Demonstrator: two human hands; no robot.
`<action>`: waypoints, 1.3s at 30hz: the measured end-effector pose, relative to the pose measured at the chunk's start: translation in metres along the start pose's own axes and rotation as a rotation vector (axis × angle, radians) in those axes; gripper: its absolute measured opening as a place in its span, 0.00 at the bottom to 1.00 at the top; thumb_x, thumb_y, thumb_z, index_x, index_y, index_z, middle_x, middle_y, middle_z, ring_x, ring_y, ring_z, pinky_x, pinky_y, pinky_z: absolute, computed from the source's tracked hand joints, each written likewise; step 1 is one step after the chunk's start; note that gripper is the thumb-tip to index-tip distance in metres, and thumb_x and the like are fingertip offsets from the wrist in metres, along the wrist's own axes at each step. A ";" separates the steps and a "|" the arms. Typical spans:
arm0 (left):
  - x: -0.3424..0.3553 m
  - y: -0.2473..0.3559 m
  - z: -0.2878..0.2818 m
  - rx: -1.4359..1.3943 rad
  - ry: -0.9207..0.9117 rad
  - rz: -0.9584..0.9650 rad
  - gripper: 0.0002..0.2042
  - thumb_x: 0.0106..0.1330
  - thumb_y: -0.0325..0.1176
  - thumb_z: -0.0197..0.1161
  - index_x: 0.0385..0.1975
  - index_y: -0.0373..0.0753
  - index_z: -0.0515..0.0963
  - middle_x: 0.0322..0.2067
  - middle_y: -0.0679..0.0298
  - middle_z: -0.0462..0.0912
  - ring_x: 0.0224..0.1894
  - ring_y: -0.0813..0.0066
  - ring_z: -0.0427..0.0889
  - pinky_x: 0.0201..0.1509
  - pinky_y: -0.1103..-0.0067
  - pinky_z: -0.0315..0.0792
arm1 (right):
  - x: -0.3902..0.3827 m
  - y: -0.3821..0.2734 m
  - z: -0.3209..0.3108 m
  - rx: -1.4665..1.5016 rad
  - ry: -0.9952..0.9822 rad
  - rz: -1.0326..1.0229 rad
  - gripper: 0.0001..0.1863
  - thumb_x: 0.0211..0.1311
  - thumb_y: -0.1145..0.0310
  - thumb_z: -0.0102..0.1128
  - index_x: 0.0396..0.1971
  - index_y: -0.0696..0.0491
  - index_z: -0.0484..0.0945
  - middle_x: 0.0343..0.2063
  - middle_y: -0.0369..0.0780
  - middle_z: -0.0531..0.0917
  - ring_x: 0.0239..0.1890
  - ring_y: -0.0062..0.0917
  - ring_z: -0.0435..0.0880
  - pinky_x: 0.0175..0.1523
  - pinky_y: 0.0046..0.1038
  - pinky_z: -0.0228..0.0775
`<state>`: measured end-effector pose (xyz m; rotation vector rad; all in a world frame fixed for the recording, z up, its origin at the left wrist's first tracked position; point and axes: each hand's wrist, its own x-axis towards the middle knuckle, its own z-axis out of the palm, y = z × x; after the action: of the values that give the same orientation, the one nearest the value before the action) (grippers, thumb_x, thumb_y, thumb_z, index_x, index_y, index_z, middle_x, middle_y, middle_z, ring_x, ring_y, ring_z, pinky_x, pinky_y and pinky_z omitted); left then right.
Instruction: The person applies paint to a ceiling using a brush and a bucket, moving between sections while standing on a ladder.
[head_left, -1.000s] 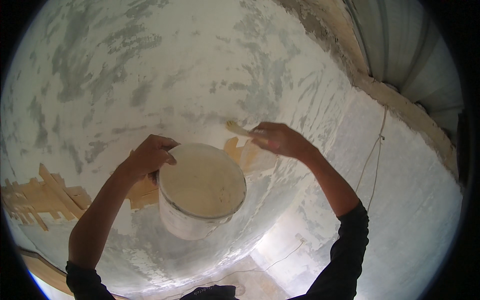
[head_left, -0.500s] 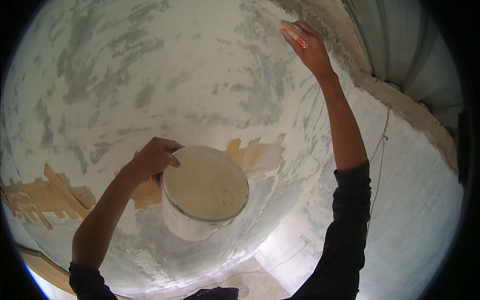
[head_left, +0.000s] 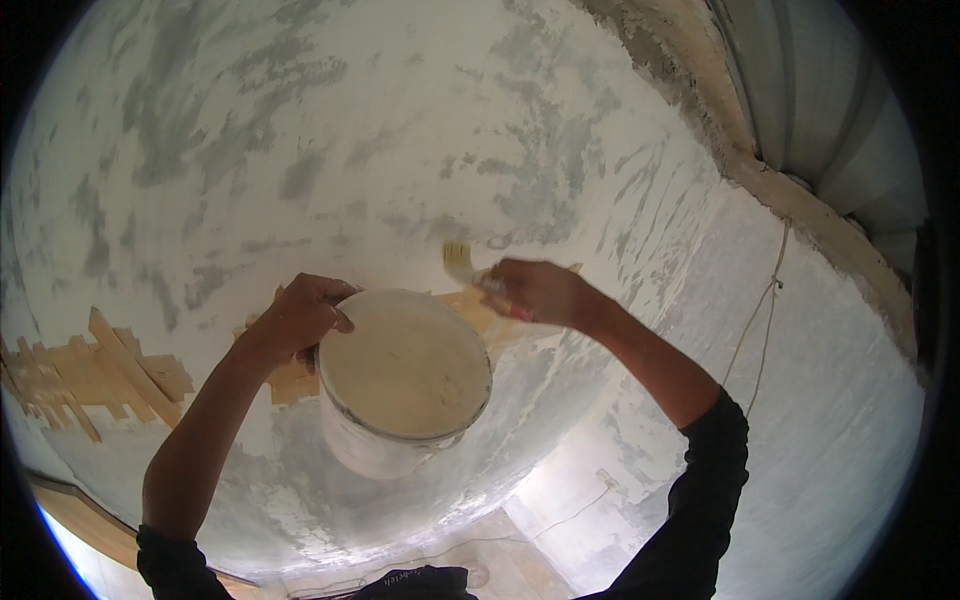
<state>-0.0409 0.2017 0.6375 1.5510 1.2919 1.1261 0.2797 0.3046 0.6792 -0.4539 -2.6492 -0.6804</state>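
Note:
My left hand (head_left: 307,318) grips the rim of a white bucket (head_left: 375,450), thumb over the edge and fingers on its outer side. Cream-coloured liquid (head_left: 405,365) shows inside the bucket. Above the bucket's far right rim, my right hand (head_left: 540,293) is closed round the handle of a paintbrush (head_left: 459,260), which has a red end. The brush's pale bristles point up and to the left, apart from the liquid. Behind both hands stretches a wall (head_left: 400,150) with white coating and patchy grey areas.
Bare tan patches (head_left: 140,375) mark the wall at left and behind the bucket. A rough plaster edge (head_left: 720,130) runs along the upper right, beside grey corrugated sheeting (head_left: 810,80). A thin rope (head_left: 768,300) hangs on the right wall.
My right hand has come down and left with the paintbrush, from high on the wall to beside the bucket. The left hand and bucket have hardly moved.

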 end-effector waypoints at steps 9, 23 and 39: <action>-0.008 0.006 0.004 0.027 0.016 -0.005 0.21 0.50 0.17 0.58 0.48 0.24 0.77 0.33 0.49 0.83 0.15 0.70 0.79 0.07 0.80 0.72 | 0.032 0.053 -0.061 0.040 0.178 0.069 0.13 0.61 0.62 0.63 0.44 0.47 0.83 0.43 0.44 0.81 0.42 0.37 0.82 0.51 0.31 0.76; -0.011 0.004 0.002 0.021 0.029 0.003 0.21 0.49 0.17 0.58 0.47 0.25 0.78 0.33 0.49 0.83 0.15 0.71 0.78 0.08 0.80 0.72 | 0.072 0.085 -0.079 -0.434 0.567 -0.190 0.12 0.50 0.74 0.68 0.37 0.57 0.79 0.42 0.43 0.78 0.42 0.37 0.80 0.48 0.32 0.77; -0.009 -0.004 -0.002 0.026 -0.020 -0.023 0.22 0.50 0.16 0.59 0.49 0.27 0.77 0.33 0.52 0.84 0.14 0.74 0.77 0.07 0.80 0.68 | 0.028 0.052 -0.033 0.299 0.201 0.008 0.11 0.60 0.70 0.63 0.43 0.55 0.79 0.38 0.39 0.79 0.42 0.29 0.80 0.46 0.28 0.76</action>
<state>-0.0442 0.1934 0.6329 1.5591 1.3118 1.0809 0.2845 0.3365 0.7385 -0.2936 -2.4988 -0.2997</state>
